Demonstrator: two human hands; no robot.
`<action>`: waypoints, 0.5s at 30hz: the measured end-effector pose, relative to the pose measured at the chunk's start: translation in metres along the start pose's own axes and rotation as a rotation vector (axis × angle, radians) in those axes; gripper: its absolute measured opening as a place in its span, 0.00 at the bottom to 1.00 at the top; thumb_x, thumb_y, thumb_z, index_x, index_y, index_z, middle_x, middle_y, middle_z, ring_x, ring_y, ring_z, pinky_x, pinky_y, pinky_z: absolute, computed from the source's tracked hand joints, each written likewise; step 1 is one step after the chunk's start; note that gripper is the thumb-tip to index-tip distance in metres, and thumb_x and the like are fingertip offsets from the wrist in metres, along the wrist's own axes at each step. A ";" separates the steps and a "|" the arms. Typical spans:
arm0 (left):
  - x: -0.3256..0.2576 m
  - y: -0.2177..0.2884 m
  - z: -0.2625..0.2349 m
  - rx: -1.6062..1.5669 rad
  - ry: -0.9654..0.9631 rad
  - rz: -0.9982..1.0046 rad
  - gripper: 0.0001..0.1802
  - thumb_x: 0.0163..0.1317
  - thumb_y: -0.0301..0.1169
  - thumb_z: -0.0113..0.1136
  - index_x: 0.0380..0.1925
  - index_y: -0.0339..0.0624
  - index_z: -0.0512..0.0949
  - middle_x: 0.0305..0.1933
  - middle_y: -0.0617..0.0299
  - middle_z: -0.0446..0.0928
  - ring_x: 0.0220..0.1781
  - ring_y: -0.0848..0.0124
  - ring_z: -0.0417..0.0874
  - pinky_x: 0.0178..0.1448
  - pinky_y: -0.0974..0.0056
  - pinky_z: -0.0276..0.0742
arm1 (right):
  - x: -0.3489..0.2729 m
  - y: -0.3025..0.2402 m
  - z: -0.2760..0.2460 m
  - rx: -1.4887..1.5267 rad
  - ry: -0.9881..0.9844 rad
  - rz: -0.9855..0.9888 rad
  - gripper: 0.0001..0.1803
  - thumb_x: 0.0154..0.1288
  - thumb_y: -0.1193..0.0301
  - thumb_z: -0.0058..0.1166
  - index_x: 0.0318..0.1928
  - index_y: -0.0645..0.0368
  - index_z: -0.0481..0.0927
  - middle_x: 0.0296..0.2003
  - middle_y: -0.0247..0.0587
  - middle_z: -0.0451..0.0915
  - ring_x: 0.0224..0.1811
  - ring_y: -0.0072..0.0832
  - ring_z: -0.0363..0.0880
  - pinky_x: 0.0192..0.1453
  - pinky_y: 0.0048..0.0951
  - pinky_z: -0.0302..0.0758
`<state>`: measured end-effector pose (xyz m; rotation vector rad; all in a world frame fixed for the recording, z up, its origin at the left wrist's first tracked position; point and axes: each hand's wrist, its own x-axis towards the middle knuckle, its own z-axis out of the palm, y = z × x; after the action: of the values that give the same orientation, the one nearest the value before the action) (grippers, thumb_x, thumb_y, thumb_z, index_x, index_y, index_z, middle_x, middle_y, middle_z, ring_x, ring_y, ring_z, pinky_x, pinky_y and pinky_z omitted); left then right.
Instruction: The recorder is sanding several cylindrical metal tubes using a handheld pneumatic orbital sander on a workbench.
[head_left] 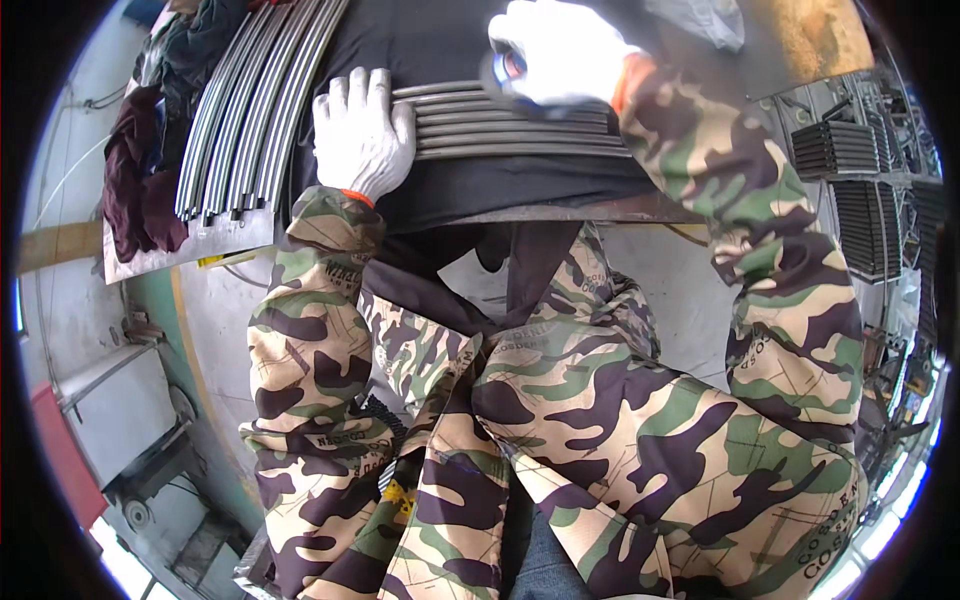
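Several dark metal tubes lie side by side, left to right, on a black cloth. My left hand, in a white glove, lies flat over their left ends with its fingers stretched out. Above the right part of the tubes is my right hand, also white-gloved. Its fingers are wrapped round a small round thing with a grey-blue rim and a bit of red. Motion blurs this thing, so its kind cannot be made out, nor whether it touches the tubes.
Shinier metal tubes lie in a row at the table's left, beside crumpled dark red cloth. Clear plastic and a brown board are at the far right. Stacked dark bars stand on a rack beyond the table.
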<state>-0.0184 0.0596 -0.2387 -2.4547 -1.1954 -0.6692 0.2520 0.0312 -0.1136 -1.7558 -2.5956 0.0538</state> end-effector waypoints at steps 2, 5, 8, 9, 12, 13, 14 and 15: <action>0.006 -0.005 -0.001 -0.032 -0.008 0.069 0.26 0.69 0.45 0.60 0.59 0.39 0.82 0.58 0.49 0.81 0.61 0.49 0.79 0.68 0.44 0.71 | -0.003 -0.001 0.008 -0.013 0.061 -0.055 0.16 0.64 0.59 0.60 0.45 0.56 0.86 0.45 0.55 0.85 0.48 0.53 0.87 0.53 0.52 0.84; 0.005 -0.023 -0.015 -0.077 -0.052 0.040 0.30 0.67 0.52 0.63 0.59 0.41 0.82 0.56 0.50 0.80 0.62 0.49 0.78 0.70 0.43 0.70 | 0.009 0.006 0.011 -0.005 0.068 -0.015 0.15 0.64 0.60 0.60 0.45 0.56 0.86 0.44 0.54 0.85 0.47 0.53 0.87 0.53 0.52 0.85; -0.004 -0.031 -0.005 -0.088 -0.047 -0.039 0.31 0.68 0.52 0.63 0.60 0.37 0.81 0.57 0.48 0.80 0.61 0.48 0.78 0.69 0.42 0.70 | 0.007 0.003 0.006 -0.012 0.070 -0.016 0.15 0.64 0.60 0.59 0.44 0.56 0.86 0.43 0.54 0.85 0.47 0.53 0.87 0.53 0.51 0.85; -0.005 -0.032 -0.003 -0.083 -0.022 -0.038 0.31 0.69 0.51 0.63 0.60 0.37 0.81 0.58 0.47 0.80 0.60 0.48 0.78 0.69 0.42 0.71 | 0.004 -0.001 0.006 -0.026 0.064 -0.034 0.15 0.64 0.60 0.59 0.44 0.56 0.86 0.43 0.54 0.85 0.47 0.54 0.87 0.53 0.51 0.85; 0.001 -0.032 0.002 -0.061 0.019 0.010 0.29 0.70 0.49 0.62 0.60 0.37 0.81 0.58 0.47 0.80 0.59 0.48 0.78 0.69 0.43 0.71 | 0.007 -0.007 0.004 0.009 0.071 -0.051 0.15 0.64 0.61 0.59 0.45 0.57 0.86 0.43 0.55 0.85 0.47 0.54 0.87 0.53 0.52 0.84; 0.002 -0.031 0.002 -0.064 0.019 0.015 0.29 0.70 0.49 0.62 0.60 0.37 0.81 0.58 0.47 0.80 0.59 0.48 0.78 0.69 0.43 0.71 | 0.012 -0.009 0.003 0.026 0.080 -0.052 0.15 0.64 0.62 0.59 0.45 0.57 0.86 0.44 0.55 0.86 0.48 0.54 0.87 0.53 0.52 0.84; 0.003 -0.030 0.000 -0.066 -0.076 -0.014 0.29 0.73 0.47 0.60 0.63 0.37 0.79 0.63 0.44 0.79 0.63 0.45 0.77 0.71 0.42 0.70 | 0.022 -0.008 0.004 0.020 0.057 -0.011 0.16 0.64 0.63 0.58 0.47 0.57 0.87 0.44 0.56 0.86 0.49 0.54 0.87 0.54 0.51 0.84; 0.004 -0.029 -0.001 -0.068 -0.169 -0.042 0.29 0.75 0.46 0.58 0.67 0.36 0.78 0.68 0.41 0.78 0.67 0.42 0.76 0.73 0.42 0.69 | 0.028 -0.005 0.003 0.021 0.035 0.010 0.16 0.64 0.63 0.57 0.48 0.57 0.87 0.45 0.57 0.86 0.49 0.55 0.87 0.54 0.51 0.84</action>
<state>-0.0398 0.0792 -0.2329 -2.5929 -1.3104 -0.5304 0.2367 0.0548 -0.1165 -1.7468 -2.5528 0.0494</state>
